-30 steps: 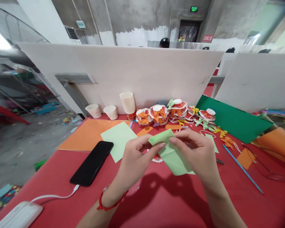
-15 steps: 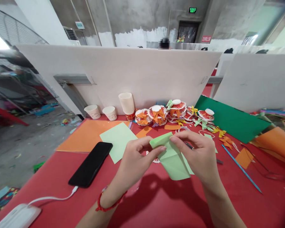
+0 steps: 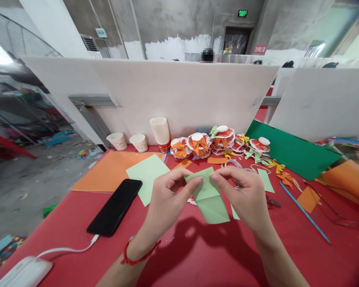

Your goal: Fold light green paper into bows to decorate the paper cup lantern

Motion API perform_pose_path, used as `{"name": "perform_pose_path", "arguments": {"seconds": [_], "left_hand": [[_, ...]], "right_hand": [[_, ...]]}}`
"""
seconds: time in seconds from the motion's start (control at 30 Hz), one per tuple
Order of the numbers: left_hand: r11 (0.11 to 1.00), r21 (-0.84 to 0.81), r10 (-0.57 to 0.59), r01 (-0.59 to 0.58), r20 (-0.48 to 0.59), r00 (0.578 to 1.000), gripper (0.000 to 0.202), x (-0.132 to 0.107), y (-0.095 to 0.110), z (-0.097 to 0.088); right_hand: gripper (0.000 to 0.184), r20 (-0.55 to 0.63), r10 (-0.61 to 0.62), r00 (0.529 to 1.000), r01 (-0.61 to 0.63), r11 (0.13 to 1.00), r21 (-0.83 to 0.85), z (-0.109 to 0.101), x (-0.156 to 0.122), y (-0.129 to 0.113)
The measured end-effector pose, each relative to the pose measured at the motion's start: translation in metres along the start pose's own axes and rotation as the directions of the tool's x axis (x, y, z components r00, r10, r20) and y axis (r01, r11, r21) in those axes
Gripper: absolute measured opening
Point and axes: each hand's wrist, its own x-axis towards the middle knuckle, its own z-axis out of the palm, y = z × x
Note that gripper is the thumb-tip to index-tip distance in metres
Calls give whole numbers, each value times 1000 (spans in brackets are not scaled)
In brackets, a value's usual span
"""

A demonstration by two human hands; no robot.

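Paper strip (image 3: pixel 212 205), pale green, is suspended above the red surface (image 3: pixel 203 255), between the left hand (image 3: pixel 169 193) and the right hand (image 3: pixel 243 193). Left hand: clamped on the upper left part of the strip, thumb laid across the near face, index finger curled at the edge and partly hidden. Right hand: clamped on the upper right corner, thumb and index finger meeting there, remaining fingers bent inward. Both forearms enter from the lower edge of view and converge toward the strip; the wrists are raised, and the thumb tips lie near each other but apart. A red braided bracelet (image 3: pixel 140 259) encircles the left wrist. The strip's long axis runs from the pinched upper end downward and slightly to the right, its free lower end pointing toward the wearer. One crease crosses it about midway. A second pale green piece (image 3: pixel 235 213) shows on the surface just beside the right hand, partly covered by it. Scissors (image 3: pixel 273 202) lie beyond the right hand's outer side, partly hidden. A larger pale green sheet (image 3: pixel 148 175) lies near the left hand, with a black smartphone (image 3: pixel 115 207) nearer the wearer.
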Motion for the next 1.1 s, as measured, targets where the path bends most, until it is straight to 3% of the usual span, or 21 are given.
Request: {"name": "perform_pose_path", "arguments": {"seconds": [0.2, 0.37, 0.47, 0.53, 0.67, 0.77, 1.1], "left_hand": [[1000, -3, 4, -4, -14, 1000, 13, 0, 0, 0], [997, -12, 72, -72, -16, 997, 11, 0, -4, 0], [997, 8, 71, -71, -82, 994, 12, 0, -5, -1], [997, 9, 72, -71, -140, 988, 12, 0, -6, -2], [994, 3, 103, -106, -229, 968, 11, -2, -6, 0], [988, 39, 154, -149, -267, 951, 10, -5, -5, 2], [901, 321, 389, -292, -301, 870, 10, -8, -6, 3]], "right_hand": [[18, -1, -2, 1000, 2, 1000, 3, 0, 0, -1], [18, -8, 11, 1000, -11, 1000, 25, -1, -1, -1], [3, 64, 30, 997, -36, 996, 85, 1, -1, -1], [12, 147, 69, 987, -90, 986, 140, 2, -1, -1], [3, 227, 180, 957, -230, 949, 216, 5, -3, -1], [9, 245, 243, 939, -301, 923, 238, 5, -4, -1], [19, 236, 330, 914, -380, 899, 218, 6, -3, -5]]}}
